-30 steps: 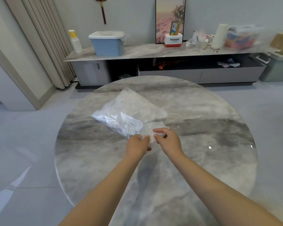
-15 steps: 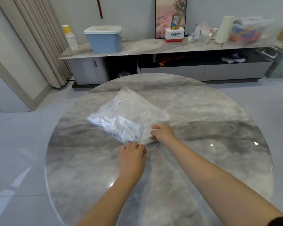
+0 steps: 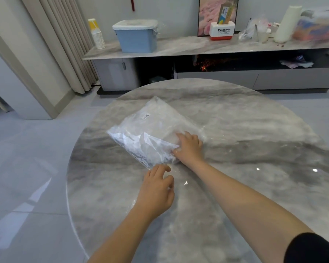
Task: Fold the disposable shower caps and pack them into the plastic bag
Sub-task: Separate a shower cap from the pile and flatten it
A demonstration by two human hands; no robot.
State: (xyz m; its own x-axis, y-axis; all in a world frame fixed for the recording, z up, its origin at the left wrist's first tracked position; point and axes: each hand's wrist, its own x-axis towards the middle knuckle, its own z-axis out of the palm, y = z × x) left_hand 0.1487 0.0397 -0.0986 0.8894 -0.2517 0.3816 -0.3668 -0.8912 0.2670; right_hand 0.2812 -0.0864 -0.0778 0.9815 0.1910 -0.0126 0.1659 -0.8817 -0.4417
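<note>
Marble round table point(image 3: 235, 186) bears plastic bag point(image 3: 156, 133); grey tiled floor point(image 3: 27, 168).

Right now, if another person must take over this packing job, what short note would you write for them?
Right hand: flat, fingers straight, pressing on the near right end of the clear plastic bag.
Left hand: open, holding nothing, fingers spread just by the bag's near corner.
The bag lies flat on the round grey marble table; crumpled white film, apparently the shower caps, is inside.
Done: caps appear packed.
Left: flatten the bag; whether its mouth is closed I cannot tell.
</note>
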